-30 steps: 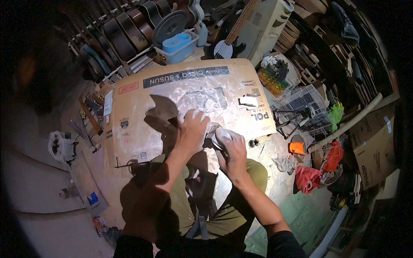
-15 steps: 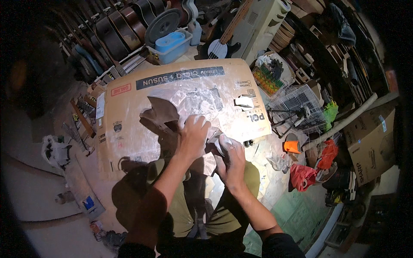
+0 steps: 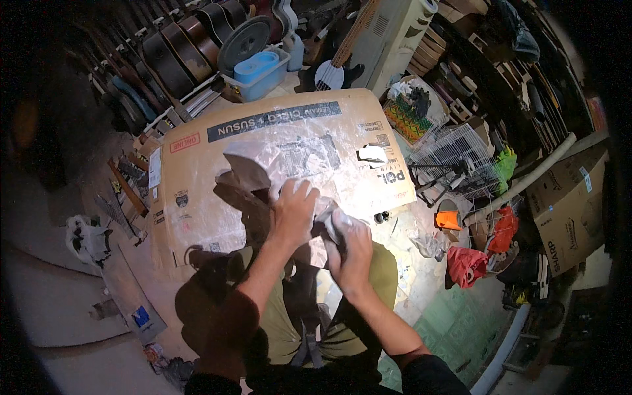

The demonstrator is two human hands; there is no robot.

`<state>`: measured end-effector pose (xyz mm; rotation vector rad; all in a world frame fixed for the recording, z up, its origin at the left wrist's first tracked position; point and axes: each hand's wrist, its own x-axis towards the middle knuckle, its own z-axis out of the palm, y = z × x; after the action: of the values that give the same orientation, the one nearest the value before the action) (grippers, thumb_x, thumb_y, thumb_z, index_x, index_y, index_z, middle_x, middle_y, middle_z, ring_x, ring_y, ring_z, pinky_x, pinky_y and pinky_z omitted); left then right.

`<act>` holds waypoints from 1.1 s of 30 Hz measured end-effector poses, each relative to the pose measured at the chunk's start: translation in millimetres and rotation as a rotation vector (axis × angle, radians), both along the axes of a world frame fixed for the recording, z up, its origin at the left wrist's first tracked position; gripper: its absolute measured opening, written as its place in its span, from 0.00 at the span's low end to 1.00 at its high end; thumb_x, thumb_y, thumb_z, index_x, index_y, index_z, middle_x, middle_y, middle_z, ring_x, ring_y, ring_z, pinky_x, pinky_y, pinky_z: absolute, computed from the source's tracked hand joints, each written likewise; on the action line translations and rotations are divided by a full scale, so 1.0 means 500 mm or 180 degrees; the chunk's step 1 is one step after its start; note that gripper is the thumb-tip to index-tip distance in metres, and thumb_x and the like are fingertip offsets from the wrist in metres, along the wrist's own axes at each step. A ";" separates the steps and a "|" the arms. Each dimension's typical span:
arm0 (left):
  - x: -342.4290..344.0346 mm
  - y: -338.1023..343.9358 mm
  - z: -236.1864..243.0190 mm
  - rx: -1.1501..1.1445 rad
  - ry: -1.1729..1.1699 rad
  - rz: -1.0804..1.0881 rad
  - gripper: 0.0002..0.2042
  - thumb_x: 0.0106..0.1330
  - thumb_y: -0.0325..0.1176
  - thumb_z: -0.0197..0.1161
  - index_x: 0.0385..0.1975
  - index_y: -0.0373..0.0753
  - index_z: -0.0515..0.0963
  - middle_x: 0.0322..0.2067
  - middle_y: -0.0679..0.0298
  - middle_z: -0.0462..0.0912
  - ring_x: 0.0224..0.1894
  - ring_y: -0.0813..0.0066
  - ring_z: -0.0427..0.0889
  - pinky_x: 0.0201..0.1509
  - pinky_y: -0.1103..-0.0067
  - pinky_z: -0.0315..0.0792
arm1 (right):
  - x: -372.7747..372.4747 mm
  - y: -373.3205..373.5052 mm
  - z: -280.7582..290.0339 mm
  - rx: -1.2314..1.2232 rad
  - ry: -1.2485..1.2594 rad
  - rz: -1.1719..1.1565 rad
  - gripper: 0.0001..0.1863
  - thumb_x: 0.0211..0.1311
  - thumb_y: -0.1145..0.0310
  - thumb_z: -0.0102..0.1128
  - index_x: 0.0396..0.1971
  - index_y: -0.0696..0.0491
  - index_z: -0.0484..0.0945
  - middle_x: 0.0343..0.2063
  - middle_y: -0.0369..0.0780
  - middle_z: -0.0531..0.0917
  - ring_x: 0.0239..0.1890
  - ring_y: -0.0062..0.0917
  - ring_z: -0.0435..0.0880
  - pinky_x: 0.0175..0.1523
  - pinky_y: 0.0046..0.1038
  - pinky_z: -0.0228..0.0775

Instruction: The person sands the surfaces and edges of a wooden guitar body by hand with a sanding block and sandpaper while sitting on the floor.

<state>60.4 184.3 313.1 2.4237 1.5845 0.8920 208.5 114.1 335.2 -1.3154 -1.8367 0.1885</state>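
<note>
My left hand (image 3: 293, 214) grips a dusty brown, angular workpiece (image 3: 253, 161), which stretches up and left from my fingers over a large flattened cardboard sheet (image 3: 184, 168) covered in pale powder. My right hand (image 3: 349, 257) is closed around a small greyish-white folded pad (image 3: 332, 220), pressed against the lower right part of the workpiece. My fingers hide part of both things. A small white block (image 3: 373, 153) lies on the right side of the cardboard. My knees, in olive trousers, are beneath my forearms.
Beyond the cardboard stand a row of guitars (image 3: 184, 56), a translucent bin (image 3: 260, 82) and a bass guitar (image 3: 329, 76). At right are a wire cage (image 3: 461, 151), an orange container (image 3: 447, 219), red bags (image 3: 467, 266), a pale pole (image 3: 543, 164) and a cardboard box (image 3: 569, 210).
Both my hands have shifted a little lower in the picture, still gripping the same things. The surroundings have slid slightly left in the view.
</note>
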 end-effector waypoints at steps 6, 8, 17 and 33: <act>0.005 0.012 -0.017 0.0367 -0.0026 0.0175 0.13 0.50 0.34 0.67 0.36 0.44 0.78 0.41 0.63 0.77 0.52 0.56 0.74 0.56 0.56 0.63 | -0.005 0.054 0.008 -0.0478 0.0238 -0.0315 0.24 0.56 0.76 0.65 0.56 0.56 0.78 0.40 0.49 0.80 0.45 0.43 0.78 0.52 0.39 0.68; 0.002 0.011 -0.037 0.0617 0.0210 0.0241 0.12 0.50 0.35 0.67 0.35 0.45 0.78 0.40 0.63 0.77 0.52 0.56 0.74 0.56 0.56 0.63 | -0.014 -0.014 0.006 0.0004 -0.0186 -0.0019 0.25 0.56 0.77 0.64 0.57 0.55 0.78 0.40 0.48 0.80 0.43 0.41 0.77 0.50 0.38 0.67; -0.005 -0.004 -0.039 0.0326 -0.0167 0.0108 0.12 0.51 0.33 0.64 0.36 0.45 0.79 0.40 0.63 0.78 0.53 0.56 0.74 0.58 0.55 0.60 | -0.007 0.017 -0.010 0.0155 0.0010 -0.0012 0.25 0.56 0.76 0.64 0.57 0.56 0.77 0.38 0.47 0.79 0.41 0.43 0.75 0.48 0.41 0.65; -0.008 -0.011 -0.022 0.0356 -0.0151 0.0132 0.14 0.48 0.28 0.66 0.36 0.40 0.79 0.42 0.60 0.78 0.52 0.52 0.75 0.52 0.65 0.74 | -0.015 0.014 0.010 -0.0306 0.0128 -0.0328 0.26 0.56 0.76 0.65 0.57 0.57 0.77 0.41 0.48 0.81 0.45 0.43 0.78 0.54 0.39 0.67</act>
<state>56.2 179.0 302.0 2.4309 1.6155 1.0645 200.7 121.3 340.4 -1.4588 -1.7400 0.2491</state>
